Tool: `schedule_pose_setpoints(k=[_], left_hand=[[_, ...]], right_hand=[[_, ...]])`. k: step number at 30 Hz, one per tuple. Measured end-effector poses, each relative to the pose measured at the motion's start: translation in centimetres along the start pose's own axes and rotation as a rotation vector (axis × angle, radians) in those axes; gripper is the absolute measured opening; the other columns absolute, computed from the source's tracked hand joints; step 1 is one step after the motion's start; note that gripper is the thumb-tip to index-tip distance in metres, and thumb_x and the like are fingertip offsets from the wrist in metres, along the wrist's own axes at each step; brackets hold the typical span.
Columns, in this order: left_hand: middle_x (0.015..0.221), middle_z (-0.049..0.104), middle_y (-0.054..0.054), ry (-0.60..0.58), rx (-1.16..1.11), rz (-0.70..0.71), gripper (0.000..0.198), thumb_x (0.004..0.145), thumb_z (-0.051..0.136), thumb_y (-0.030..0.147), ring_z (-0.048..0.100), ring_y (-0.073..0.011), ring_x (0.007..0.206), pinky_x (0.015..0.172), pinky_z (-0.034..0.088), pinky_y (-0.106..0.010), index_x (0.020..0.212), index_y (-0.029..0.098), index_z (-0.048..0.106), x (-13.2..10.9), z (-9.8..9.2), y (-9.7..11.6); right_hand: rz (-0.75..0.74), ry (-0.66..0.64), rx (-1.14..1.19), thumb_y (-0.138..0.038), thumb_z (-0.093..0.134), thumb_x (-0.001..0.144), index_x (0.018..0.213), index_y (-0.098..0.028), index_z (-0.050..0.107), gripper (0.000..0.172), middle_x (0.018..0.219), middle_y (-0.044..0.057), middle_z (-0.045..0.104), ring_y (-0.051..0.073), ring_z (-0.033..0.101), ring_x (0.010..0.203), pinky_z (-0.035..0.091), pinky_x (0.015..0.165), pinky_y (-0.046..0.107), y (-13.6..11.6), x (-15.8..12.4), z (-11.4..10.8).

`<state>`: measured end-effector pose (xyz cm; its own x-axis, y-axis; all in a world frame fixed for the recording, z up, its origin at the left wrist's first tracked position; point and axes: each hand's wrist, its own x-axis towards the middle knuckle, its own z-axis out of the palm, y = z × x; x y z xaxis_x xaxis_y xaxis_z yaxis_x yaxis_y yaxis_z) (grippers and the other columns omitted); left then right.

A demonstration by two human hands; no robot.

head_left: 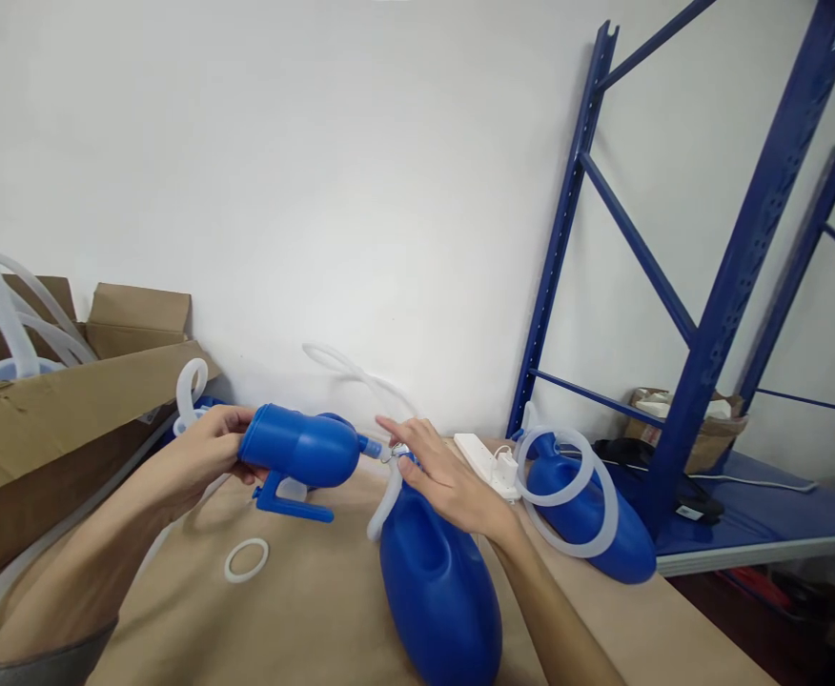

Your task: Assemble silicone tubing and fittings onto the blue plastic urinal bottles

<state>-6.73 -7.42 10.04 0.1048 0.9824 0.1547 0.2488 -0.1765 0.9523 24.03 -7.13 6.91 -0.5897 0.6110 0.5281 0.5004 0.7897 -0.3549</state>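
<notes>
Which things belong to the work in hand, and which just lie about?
Seemingly in use:
blue handled piece, in the left hand
blue bottle, by the right hand
perhaps the white ring

Probably just lying about:
power strip
black bag-like item
shelf carton

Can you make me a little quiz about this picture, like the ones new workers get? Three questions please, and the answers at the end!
1. Which hand holds the blue cup?
2. True or false: the white ring lies on the brown table.
3. The right hand is at the top of which thing?
a) the cardboard box
b) the big blue jug in front
c) the power strip

Key:
1. The left hand.
2. True.
3. b
</notes>
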Motion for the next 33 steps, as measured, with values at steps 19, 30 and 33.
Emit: schedule_pose_setpoints(k=[19, 30, 33], left_hand=[[0.129, 0.073, -0.009, 0.148, -0.121, 0.234, 0.079, 0.065, 0.084, 0.066, 0.071, -0.0342, 0.111, 0.083, 0.064, -0.041, 0.133, 0.032, 0.062, -2.4, 4.7, 1.5], [0.101, 0.076, -0.007, -0.057, 0.062, 0.594, 0.027, 0.070, 0.088, 0.035, 0.072, -0.0318, 0.108, 0.099, 0.061, -0.048, 0.086, 0.027, 0.068, -4.2, 4.0, 1.8], [0.103, 0.078, -0.006, 0.032, 0.093, 0.540, 0.028, 0.069, 0.087, 0.040, 0.073, -0.0329, 0.106, 0.093, 0.063, -0.046, 0.087, 0.029, 0.070, -5.2, 4.5, 2.4]], right_hand=[[0.262, 0.101, 0.880, -0.070, 0.063, 0.091, 0.106, -0.018, 0.063, 0.054, 0.066, -0.007, 0.034, 0.010, 0.029, 0.057, 0.024, 0.054, 0.025, -0.1, 1.6, 3.9], [0.187, -0.219, 0.639, -0.092, 0.051, 0.081, 0.063, -0.020, 0.042, 0.074, 0.059, -0.006, 0.033, 0.009, 0.027, 0.055, 0.019, 0.053, 0.028, 0.8, 1.2, 3.6], [0.124, -0.101, 0.474, -0.094, 0.036, 0.085, 0.061, -0.021, 0.033, 0.077, 0.061, -0.006, 0.027, 0.010, 0.024, 0.058, 0.018, 0.056, 0.030, 0.8, 1.4, 4.2]])
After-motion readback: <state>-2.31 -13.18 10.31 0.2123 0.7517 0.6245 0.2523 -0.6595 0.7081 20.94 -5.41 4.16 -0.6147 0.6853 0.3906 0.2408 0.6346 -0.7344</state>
